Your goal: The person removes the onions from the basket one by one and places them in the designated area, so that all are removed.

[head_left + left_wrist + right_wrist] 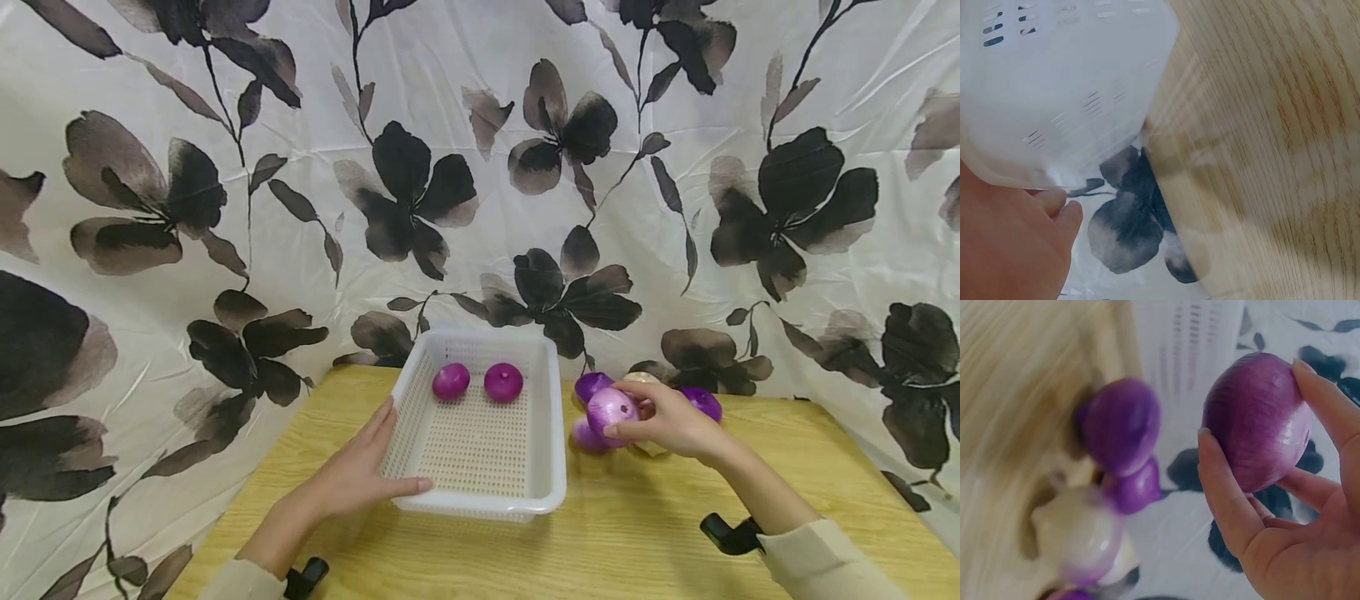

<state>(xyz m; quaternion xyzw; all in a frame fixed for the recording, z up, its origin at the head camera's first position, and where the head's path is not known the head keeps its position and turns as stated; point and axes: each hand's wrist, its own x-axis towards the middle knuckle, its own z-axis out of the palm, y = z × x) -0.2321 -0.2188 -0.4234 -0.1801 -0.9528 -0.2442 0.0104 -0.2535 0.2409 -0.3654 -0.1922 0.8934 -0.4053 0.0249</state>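
A white plastic basket [551,433] with perforated walls stands on the table, holding two red onions, one on the left [451,382] and one on the right [503,382]. At its near-left corner, my left hand [348,475] holds the rim, thumb over the near edge and fingers along the left side. To the right of the basket, my right hand [671,421] grips a red onion [1254,419] between thumb and fingers, above other onions. Those include a purple one [1122,425] and a pale one [1075,531], partly blurred in the right wrist view.
Several onions lie grouped at the back right, among them a purple onion [702,403] beyond my right hand. The wood-grain table [600,542] ends at the back against a white floral cloth [480,225]. Dark straps or mounts [731,533] sit at both wrists.
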